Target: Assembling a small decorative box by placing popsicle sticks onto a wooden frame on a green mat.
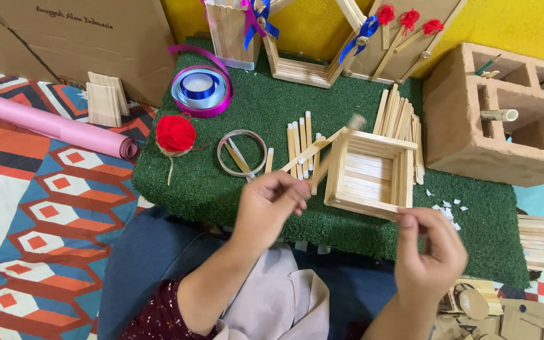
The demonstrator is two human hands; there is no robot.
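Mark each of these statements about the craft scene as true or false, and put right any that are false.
1. The left hand holds a wooden stick. True.
2. The stick box stands on a bare tiled floor. False: it stands on the green turf mat.
3. The ball of yarn is blue. False: it is red.
4. A pink paper roll lies left of the mat. True.
5. The right hand touches the box's near corner. True.
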